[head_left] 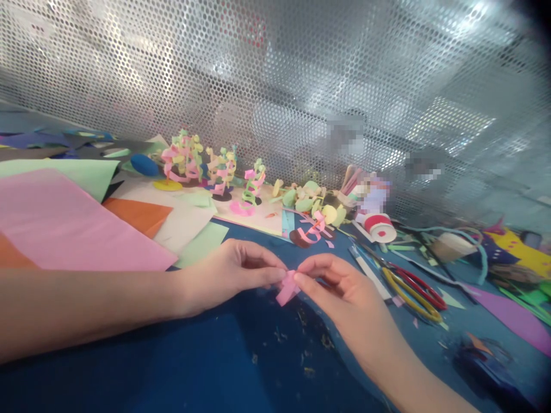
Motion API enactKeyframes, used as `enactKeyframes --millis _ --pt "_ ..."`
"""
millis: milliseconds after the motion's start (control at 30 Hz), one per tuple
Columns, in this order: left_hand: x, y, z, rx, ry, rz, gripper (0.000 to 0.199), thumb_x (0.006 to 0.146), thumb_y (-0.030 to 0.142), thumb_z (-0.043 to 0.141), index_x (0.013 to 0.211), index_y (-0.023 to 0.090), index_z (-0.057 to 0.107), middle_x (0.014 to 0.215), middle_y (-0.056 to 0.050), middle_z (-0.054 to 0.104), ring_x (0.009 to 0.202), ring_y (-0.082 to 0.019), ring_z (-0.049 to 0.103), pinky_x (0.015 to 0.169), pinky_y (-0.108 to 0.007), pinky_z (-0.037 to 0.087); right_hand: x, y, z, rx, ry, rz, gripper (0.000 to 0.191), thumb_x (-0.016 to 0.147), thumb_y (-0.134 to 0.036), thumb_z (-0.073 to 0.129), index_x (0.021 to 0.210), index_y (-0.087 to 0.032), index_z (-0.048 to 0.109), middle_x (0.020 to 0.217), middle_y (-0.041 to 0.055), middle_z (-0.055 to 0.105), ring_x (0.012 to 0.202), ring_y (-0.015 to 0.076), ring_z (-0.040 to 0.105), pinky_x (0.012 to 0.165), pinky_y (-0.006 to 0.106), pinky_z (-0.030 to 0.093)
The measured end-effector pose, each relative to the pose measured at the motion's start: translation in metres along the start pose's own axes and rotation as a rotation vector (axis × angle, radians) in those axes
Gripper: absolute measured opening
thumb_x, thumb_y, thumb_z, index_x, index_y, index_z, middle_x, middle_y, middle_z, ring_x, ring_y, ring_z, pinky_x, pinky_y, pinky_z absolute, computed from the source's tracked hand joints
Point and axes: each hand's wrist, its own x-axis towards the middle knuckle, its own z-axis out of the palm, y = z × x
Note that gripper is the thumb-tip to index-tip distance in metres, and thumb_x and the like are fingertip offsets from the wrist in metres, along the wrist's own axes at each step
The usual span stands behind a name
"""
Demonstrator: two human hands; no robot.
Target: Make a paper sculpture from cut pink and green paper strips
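A small folded strip of pink paper [287, 291] hangs in the air above the tabletop [426, 338], pinched between your two hands. Your left hand [230, 269] holds its near end, the grip narrowed to thumb and forefinger; your right hand [350, 292] meets it almost fingertip to fingertip, its own grip closed on the same strip, the loose tail dangling below. Just beyond your fingers stands a pink paper spiral [318, 226] beside a brown disc [300, 238]. To the right of your right hand lie scissors [388, 265] with red and yellow handles, and behind them a spool [379, 226] wound with red. Farther right are a yellow paper shape [520, 246] and a purple paper piece [512, 315], with a dark blue object at the lower right too blurred to name. Beyond your left hand, a cream board [267, 213] carries small paper models [221, 169] curled in pink, green and yellow, with a yellow disc [167, 186] and a blue disc [144, 165] close by. Above your left forearm spread a large pink sheet [86, 223], an orange sheet [138, 215] and a pale green sheet [86, 169]. A perforated metal panel [258, 74] rises behind it all.
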Motion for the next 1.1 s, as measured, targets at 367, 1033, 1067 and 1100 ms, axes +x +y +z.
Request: enactKeyframes --millis 367,1033,1067,1100 --pt "-0.0008 0.0000 0.0019 -0.014 0.036 -0.069 0.023 0.073 0.037 0.067 0.086 0.018 0.070 0.083 -0.001 0.072 0.079 -0.013 0.064 0.074 -0.021 0.048 -0.0006 0.0006 0.0014 0.030 -0.031 -0.033 0.010 0.081 -0.029 0.060 0.080 -0.021 0.054 0.068 -0.0028 0.071 0.067 0.0098 0.066 0.069 0.020 0.050" --pt "-0.0002 -0.0016 0.0027 -0.039 0.071 -0.087 0.022 0.069 0.036 0.071 0.078 0.016 0.069 0.076 -0.002 0.071 0.074 -0.014 0.064 0.071 -0.023 0.047 -0.0023 0.0034 0.0034 -0.121 -0.011 -0.117 0.009 0.084 -0.031 0.057 0.082 -0.022 0.056 0.071 -0.0022 0.071 0.070 0.0114 0.067 0.071 0.022 0.051" --pt "-0.0001 -0.0009 0.0026 -0.051 0.079 -0.083 0.022 0.069 0.035 0.071 0.078 0.016 0.069 0.076 -0.002 0.071 0.075 -0.014 0.064 0.072 -0.023 0.047 -0.0027 0.0045 0.0032 -0.175 0.008 -0.176 0.007 0.084 -0.030 0.056 0.085 -0.023 0.057 0.075 -0.0018 0.070 0.073 0.0120 0.066 0.072 0.024 0.051" --pt "0.0000 -0.0003 0.0025 -0.069 0.088 -0.078 0.021 0.069 0.035 0.071 0.077 0.015 0.069 0.076 -0.002 0.071 0.075 -0.014 0.064 0.073 -0.024 0.047 -0.0030 0.0055 0.0031 -0.249 0.031 -0.264 0.006 0.084 -0.028 0.056 0.088 -0.024 0.058 0.080 -0.0010 0.069 0.076 0.0128 0.065 0.074 0.026 0.051"
